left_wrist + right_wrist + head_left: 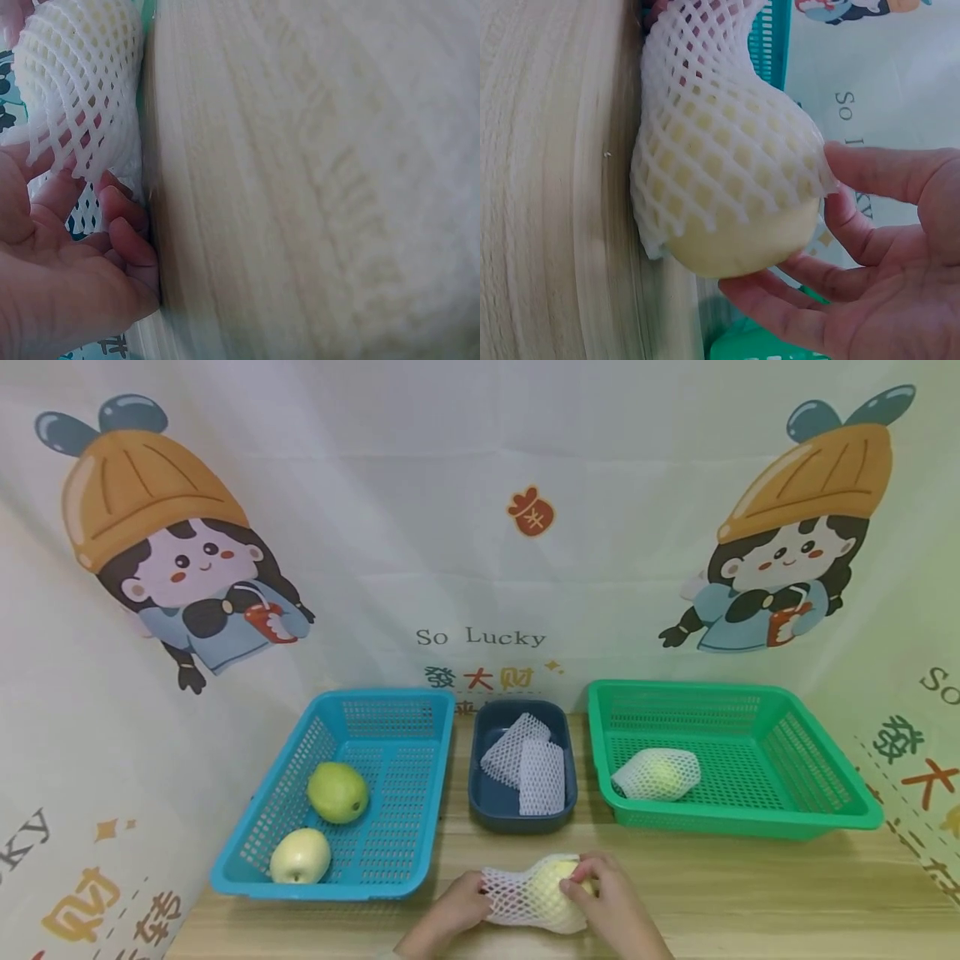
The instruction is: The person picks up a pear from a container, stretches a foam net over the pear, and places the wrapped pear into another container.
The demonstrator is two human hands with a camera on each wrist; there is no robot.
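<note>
Head: hands [611,900] on netted fruit [546,895]

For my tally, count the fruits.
4: green fruit and pale fruit in the blue basket, netted fruit in the green basket, part-netted fruit in the right hand.

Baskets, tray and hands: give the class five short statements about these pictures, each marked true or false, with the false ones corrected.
1. The blue basket holds a green fruit and a pale fruit. True.
2. The green basket holds three netted fruits. False: it holds one netted fruit.
3. White nets lie in the dark tray between the baskets. True.
4. The left hand holds the blue basket. False: it grips one end of a net sleeve.
5. At the right hand, the sleeved fruit has one end bare. True.
</note>
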